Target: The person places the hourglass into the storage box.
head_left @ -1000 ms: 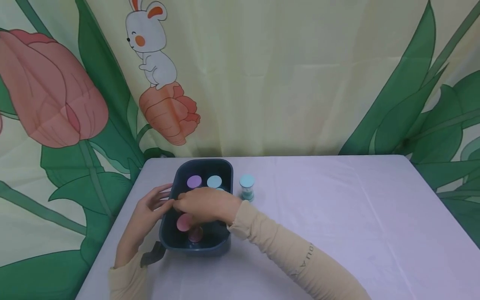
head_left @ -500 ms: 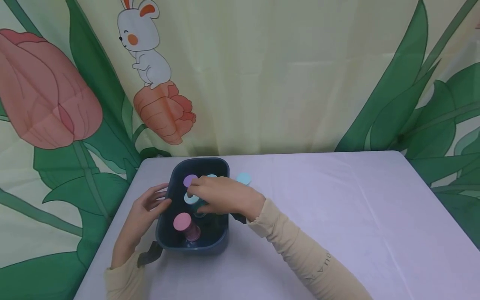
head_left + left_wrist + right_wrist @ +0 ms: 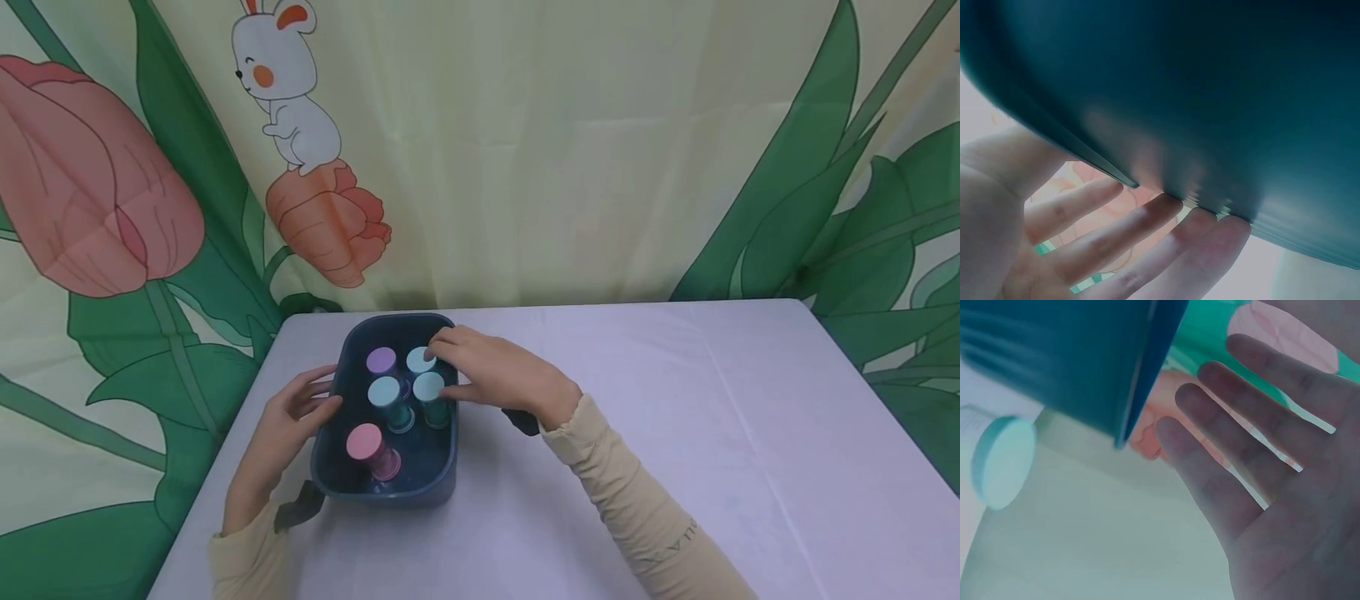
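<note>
A dark blue bin [image 3: 322, 467] holds several sand timers standing upright: a purple-capped timer [image 3: 381, 360], light-blue-capped timers [image 3: 385, 390] and a pink-capped timer [image 3: 365, 442]. My left hand [image 3: 288, 425] rests against the bin's left side; in the left wrist view its fingers [image 3: 1129, 231] lie fairly straight, tips touching the outer wall. Over the right rim hovers my right hand [image 3: 510, 375], palm down, fingers extended and apart in the right wrist view, holding nothing. Another light-blue-capped timer [image 3: 1007, 462] stands outside the bin there; in the head view the right hand covers it.
The bin sits toward the left of a table with a white cloth [image 3: 675, 433]. Behind the table hangs a curtain [image 3: 562, 167] printed with a rabbit, a carrot and tulips.
My right hand has lifted away from a light-blue-capped timer inside the bin and moved right, over the rim. The left hand stays at the bin's left side.
</note>
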A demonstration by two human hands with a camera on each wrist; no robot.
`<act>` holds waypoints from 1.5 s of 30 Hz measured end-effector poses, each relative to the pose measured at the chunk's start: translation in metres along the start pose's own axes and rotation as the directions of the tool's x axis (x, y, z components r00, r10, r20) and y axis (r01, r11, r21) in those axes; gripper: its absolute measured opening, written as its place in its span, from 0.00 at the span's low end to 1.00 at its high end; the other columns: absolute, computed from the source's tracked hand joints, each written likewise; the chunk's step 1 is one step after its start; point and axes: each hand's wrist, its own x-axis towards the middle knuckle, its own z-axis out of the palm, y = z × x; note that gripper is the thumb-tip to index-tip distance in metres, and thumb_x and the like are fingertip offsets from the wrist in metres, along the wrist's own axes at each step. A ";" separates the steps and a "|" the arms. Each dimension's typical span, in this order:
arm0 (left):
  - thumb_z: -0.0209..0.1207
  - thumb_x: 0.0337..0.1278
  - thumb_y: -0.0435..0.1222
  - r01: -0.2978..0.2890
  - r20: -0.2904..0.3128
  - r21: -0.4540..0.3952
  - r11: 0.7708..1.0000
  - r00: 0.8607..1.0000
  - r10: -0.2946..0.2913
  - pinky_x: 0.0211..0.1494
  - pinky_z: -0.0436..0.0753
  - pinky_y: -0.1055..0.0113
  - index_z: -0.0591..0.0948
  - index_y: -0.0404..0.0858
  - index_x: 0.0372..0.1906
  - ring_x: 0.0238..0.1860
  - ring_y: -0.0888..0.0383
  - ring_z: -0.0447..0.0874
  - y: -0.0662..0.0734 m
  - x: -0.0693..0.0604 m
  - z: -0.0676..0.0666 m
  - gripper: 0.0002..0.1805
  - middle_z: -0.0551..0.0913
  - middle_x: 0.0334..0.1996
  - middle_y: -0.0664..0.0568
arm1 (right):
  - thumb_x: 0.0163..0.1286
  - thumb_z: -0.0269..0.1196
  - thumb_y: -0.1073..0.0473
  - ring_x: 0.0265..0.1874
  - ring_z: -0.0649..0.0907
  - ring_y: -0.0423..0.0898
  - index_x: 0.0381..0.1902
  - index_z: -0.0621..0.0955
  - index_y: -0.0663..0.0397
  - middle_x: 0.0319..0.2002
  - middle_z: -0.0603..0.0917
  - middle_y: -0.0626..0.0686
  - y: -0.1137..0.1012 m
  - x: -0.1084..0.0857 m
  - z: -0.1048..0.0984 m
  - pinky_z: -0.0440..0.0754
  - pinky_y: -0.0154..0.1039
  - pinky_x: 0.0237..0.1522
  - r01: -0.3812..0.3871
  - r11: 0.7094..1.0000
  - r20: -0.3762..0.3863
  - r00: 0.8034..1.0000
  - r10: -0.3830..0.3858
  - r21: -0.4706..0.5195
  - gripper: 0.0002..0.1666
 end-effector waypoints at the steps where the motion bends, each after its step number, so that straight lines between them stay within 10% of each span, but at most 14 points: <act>1: 0.60 0.66 0.53 0.000 0.001 0.000 1.000 1.000 0.000 0.61 0.76 0.38 0.65 0.49 0.74 0.67 0.37 0.72 0.000 0.000 0.000 0.36 0.73 0.67 0.39 | 0.63 0.72 0.54 0.58 0.77 0.45 0.60 0.77 0.56 0.57 0.78 0.51 0.003 -0.002 0.000 0.79 0.37 0.60 -0.016 1.000 -0.003 1.000 0.016 0.009 0.29; 29: 0.59 0.67 0.52 -0.014 0.003 0.014 1.000 1.000 0.014 0.59 0.79 0.41 0.65 0.48 0.74 0.66 0.38 0.73 0.000 -0.001 0.000 0.34 0.73 0.67 0.39 | 0.65 0.70 0.56 0.64 0.74 0.50 0.67 0.72 0.57 0.65 0.75 0.56 0.053 -0.021 0.031 0.75 0.44 0.65 -0.255 0.960 -0.022 0.966 0.259 0.119 0.35; 45: 0.60 0.66 0.51 -0.021 -0.002 -0.005 1.000 1.000 0.021 0.60 0.77 0.39 0.66 0.48 0.74 0.65 0.37 0.74 -0.002 -0.001 -0.001 0.34 0.74 0.66 0.38 | 0.66 0.68 0.63 0.57 0.80 0.50 0.60 0.77 0.60 0.57 0.79 0.55 0.064 -0.020 0.049 0.79 0.43 0.61 -0.227 0.957 -0.086 0.966 0.245 0.181 0.26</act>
